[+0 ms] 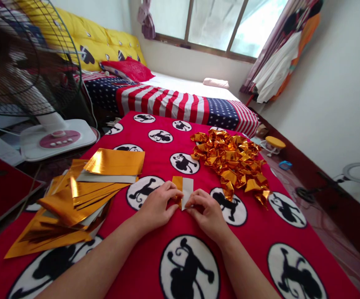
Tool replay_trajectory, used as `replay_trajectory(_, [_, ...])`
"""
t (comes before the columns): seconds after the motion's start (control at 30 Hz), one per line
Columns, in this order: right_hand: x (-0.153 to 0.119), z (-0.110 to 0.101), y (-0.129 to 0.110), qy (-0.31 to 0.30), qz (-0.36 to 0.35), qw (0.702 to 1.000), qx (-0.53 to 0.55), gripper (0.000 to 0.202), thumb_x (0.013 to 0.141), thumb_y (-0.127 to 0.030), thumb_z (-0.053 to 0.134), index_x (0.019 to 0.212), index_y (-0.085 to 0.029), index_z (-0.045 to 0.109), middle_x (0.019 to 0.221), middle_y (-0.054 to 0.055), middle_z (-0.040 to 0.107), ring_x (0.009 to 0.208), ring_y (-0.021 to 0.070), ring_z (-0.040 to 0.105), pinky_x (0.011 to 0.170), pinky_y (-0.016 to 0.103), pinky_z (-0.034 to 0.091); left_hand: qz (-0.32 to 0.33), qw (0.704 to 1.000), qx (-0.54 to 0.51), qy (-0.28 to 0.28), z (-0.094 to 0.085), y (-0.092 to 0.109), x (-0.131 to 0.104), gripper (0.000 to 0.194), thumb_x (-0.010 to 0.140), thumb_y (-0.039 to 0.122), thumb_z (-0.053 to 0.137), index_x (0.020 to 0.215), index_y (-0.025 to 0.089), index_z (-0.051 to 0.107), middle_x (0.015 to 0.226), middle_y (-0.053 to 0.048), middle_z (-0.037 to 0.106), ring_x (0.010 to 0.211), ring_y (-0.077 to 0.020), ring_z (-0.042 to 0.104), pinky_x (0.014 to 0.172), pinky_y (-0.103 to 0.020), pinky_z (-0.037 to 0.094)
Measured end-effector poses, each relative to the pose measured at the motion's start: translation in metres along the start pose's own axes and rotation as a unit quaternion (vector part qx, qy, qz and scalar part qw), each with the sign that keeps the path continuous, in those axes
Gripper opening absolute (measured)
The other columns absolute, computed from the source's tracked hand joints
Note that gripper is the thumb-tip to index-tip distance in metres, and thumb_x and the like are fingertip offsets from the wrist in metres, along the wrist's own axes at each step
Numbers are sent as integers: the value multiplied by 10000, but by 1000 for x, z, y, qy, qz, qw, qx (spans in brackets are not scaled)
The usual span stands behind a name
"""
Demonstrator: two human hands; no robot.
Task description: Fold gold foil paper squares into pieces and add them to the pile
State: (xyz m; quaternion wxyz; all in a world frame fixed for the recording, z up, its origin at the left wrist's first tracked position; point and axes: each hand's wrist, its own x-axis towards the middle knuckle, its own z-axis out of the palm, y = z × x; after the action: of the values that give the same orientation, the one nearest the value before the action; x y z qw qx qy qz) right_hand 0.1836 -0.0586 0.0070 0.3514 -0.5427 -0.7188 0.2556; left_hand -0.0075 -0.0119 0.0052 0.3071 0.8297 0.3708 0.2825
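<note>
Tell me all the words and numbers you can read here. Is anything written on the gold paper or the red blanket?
There are no words or numbers to read.
Gold paper piece in both hands: plain foil, white back.
Stack of gold sheets: plain.
Red blanket: only black monkey pictures in white circles.
Fan base: buttons, any marks too small to read.

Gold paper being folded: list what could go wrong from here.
1. The paper is small and pinched only at its lower edge by the left hand and right hand; on the soft blanket the crease could come out crooked.
2. The loose sheets lie fanned beside the left forearm; a nudge, or air from the fan, might scatter them.
</note>
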Motion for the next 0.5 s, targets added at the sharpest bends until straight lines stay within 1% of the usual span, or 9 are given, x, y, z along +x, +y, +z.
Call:
replay_trajectory(0.07, [1,0,1,-1,1,1000,5,147,764,-77,631,777,-220,661,868,-5,588,843,140,570,762,251,412,4,1000,-9,-1,-1,-1,1,224,747,64,585,926,189,637,955,-33,570,864,-155,548,798,-272,439])
replay_trajectory(0.17, [1,0,2,-3,3,1000,2,148,764,-78,634,780,-222,667,871,-7,584,846,137,568,761,247,408,-2,999,-32,-9,-3,-2,2,175,726,57,617,851,180,612,861,-10,592,800,-143,541,737,-254,433])
replay_trajectory(0.23, [1,-1,0,-3,5,1000,-4,146,769,-82,633,781,-222,669,866,-9,584,844,135,565,762,247,405,-13,999,-48,-16,-5,-4,2,178,716,55,637,842,179,616,816,2,613,766,-137,541,707,-246,429])
replay_trajectory(0.33, [0,-3,-4,-5,7,1000,-20,107,763,-114,661,776,-220,670,857,-11,583,835,134,561,765,249,401,-19,997,-68,-18,-8,-7,2,188,707,38,649,841,169,650,813,0,641,745,-128,558,695,-236,436])
replay_trajectory(0.43, [-1,-4,-10,-5,13,999,-43,54,760,-165,681,757,-217,669,841,-12,583,819,135,556,757,250,398,4,996,-83,-24,-12,-10,3,149,728,29,639,782,157,692,821,-18,657,750,-123,589,707,-230,454])
replay_trajectory(0.5, [0,-1,-14,6,26,998,-58,56,780,-179,654,736,-212,663,822,-11,583,802,134,553,742,250,396,28,995,-88,-33,-15,-13,3,146,750,40,636,760,161,717,833,-27,669,765,-121,611,730,-229,467])
